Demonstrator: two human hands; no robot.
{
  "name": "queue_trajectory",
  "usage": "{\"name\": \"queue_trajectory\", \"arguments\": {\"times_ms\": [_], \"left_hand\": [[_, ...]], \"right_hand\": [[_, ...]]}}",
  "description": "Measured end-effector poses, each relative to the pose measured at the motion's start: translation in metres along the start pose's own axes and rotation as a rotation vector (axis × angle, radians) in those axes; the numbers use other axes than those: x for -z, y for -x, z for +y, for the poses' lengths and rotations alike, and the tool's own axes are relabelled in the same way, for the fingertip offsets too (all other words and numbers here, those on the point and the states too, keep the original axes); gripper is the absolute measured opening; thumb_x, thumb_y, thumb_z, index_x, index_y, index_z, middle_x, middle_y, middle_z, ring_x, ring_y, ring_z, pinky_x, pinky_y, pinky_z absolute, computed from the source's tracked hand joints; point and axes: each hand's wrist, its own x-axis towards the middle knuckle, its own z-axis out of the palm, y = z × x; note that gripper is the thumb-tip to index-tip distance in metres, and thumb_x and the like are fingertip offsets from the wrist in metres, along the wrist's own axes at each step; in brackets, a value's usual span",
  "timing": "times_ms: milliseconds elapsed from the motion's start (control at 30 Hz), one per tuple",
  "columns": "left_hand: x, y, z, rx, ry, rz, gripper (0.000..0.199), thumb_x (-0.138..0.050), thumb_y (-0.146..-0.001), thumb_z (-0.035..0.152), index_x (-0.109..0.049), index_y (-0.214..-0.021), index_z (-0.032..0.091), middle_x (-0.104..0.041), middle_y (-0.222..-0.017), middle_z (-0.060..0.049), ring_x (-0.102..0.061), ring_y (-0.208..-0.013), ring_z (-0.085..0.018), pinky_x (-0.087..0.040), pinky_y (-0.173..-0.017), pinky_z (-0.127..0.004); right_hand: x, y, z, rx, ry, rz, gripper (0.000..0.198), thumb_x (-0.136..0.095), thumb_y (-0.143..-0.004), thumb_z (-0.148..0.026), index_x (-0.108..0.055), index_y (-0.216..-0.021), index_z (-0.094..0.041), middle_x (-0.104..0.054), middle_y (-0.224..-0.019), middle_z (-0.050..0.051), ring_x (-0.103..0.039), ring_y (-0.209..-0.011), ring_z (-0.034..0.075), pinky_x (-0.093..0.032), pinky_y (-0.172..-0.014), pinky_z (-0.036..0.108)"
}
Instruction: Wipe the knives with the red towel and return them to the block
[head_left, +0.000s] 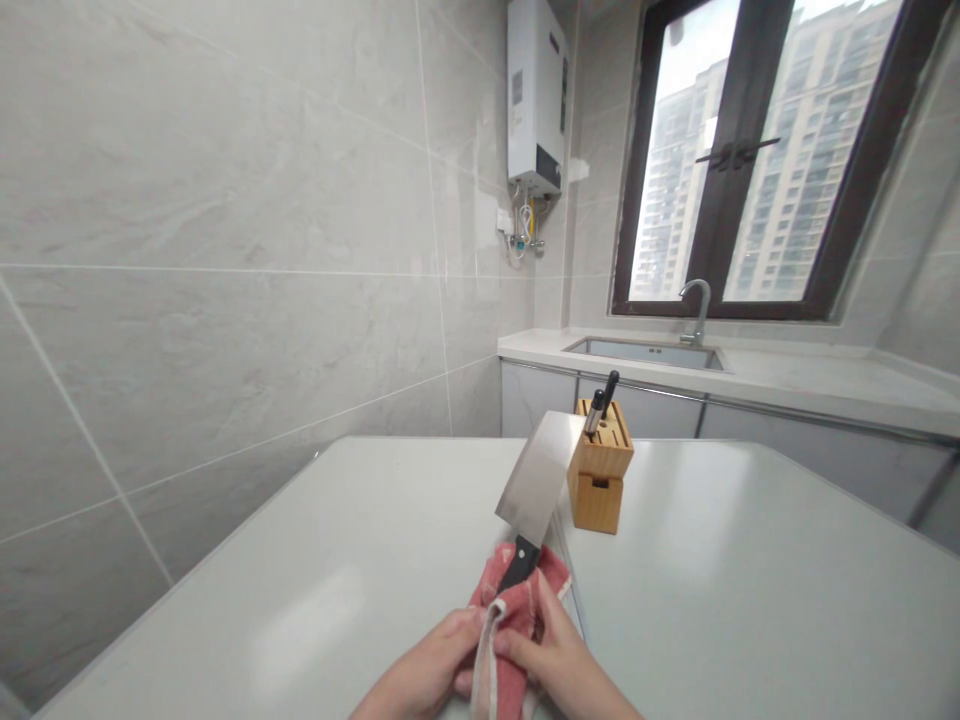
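Observation:
A cleaver (541, 475) with a broad steel blade and a black riveted handle points up and away from me over the table. Around its handle is a red cloth (516, 690) with a pale edge. My left hand (439, 655) is closed round the lower handle through the cloth; its fingertips are partly hidden. Pressed against the cloth from the other side is my right hand (551, 645), pinching a fold of it over the handle. Just beyond the blade stands a wooden knife block (600, 500) holding two black-handled tools (611, 385).
The white table (690, 600) fills the foreground, with a seam down its middle. Behind it runs a counter (795, 375) with a sink (645, 352) and a faucet (701, 305) under a window. A tiled wall (225, 250) rises on the left; a water heater (535, 100) hangs in the corner.

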Motion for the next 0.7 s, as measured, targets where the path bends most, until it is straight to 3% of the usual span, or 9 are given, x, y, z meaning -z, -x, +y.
{"name": "queue_trajectory", "arguments": {"times_ms": [233,433,567,700], "left_hand": [[0.003,0.000,-0.003,-0.017,-0.017,-0.028,0.047,-0.052,-0.075,0.058,-0.049,-0.063,0.012,-0.034,-0.050,0.006,-0.018,-0.041,-0.004,-0.011,-0.041,-0.020],[0.012,-0.001,-0.010,-0.001,-0.039,-0.064,0.046,-0.052,-0.077,0.056,-0.050,-0.063,0.012,-0.036,-0.051,0.005,-0.022,-0.041,-0.004,-0.013,-0.041,-0.020],[0.014,-0.001,-0.012,0.018,-0.074,-0.031,0.046,-0.051,-0.077,0.055,-0.055,-0.065,0.011,-0.040,-0.052,0.004,-0.029,-0.042,-0.005,-0.018,-0.042,-0.019],[0.011,-0.001,-0.012,0.030,-0.057,0.020,0.045,-0.056,-0.074,0.056,-0.060,-0.069,0.011,-0.045,-0.054,0.002,-0.035,-0.046,-0.008,-0.027,-0.047,-0.020]], "right_hand": [[-0.010,0.006,-0.019,-0.042,0.006,-0.031,0.075,-0.078,-0.052,-0.027,-0.046,-0.119,-0.024,-0.055,-0.120,0.007,-0.047,-0.115,0.027,-0.038,-0.096,0.042],[-0.004,0.005,-0.015,-0.028,0.035,-0.084,0.076,-0.076,-0.056,-0.018,-0.043,-0.123,-0.022,-0.051,-0.127,0.007,-0.047,-0.116,0.025,-0.035,-0.099,0.041],[-0.001,0.004,-0.013,-0.033,0.081,-0.060,0.078,-0.076,-0.056,-0.020,-0.041,-0.126,-0.021,-0.052,-0.126,0.008,-0.046,-0.117,0.026,-0.035,-0.099,0.041],[-0.002,0.005,-0.013,0.010,0.092,-0.050,0.068,-0.074,-0.060,-0.022,-0.045,-0.121,-0.021,-0.055,-0.122,0.008,-0.048,-0.116,0.025,-0.034,-0.100,0.039]]}}
